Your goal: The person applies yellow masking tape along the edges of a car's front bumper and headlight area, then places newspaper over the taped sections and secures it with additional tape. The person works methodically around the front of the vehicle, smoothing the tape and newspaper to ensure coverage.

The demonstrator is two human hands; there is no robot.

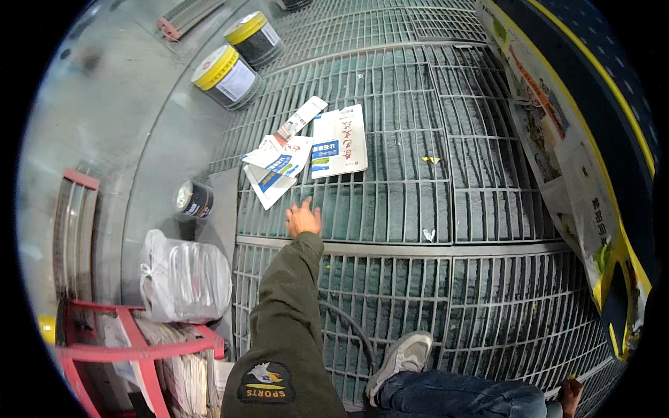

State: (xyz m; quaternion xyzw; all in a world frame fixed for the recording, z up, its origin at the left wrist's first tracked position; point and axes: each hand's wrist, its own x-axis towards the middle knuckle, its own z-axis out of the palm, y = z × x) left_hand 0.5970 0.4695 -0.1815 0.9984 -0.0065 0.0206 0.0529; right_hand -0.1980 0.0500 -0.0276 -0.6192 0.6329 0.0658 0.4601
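Note:
My left hand, in a dark green sleeve with a patch, reaches forward over the metal floor grating. Its fingers are spread and hold nothing. Just beyond the fingertips lies an overlapping heap of flat white printed pieces with blue panels, like paper or thin card. To its right rests a squarer white printed piece, also flat on the grating. What looks like my right hand shows only in part at the lower right edge, past my knee; its fingers are too dark to read.
Two dark buckets with yellow lids stand far left. Nearer are a small dark can, a white plastic bag and a red-framed rack holding papers. A long printed sheet with yellow edging borders the right. My shoe is on the grating.

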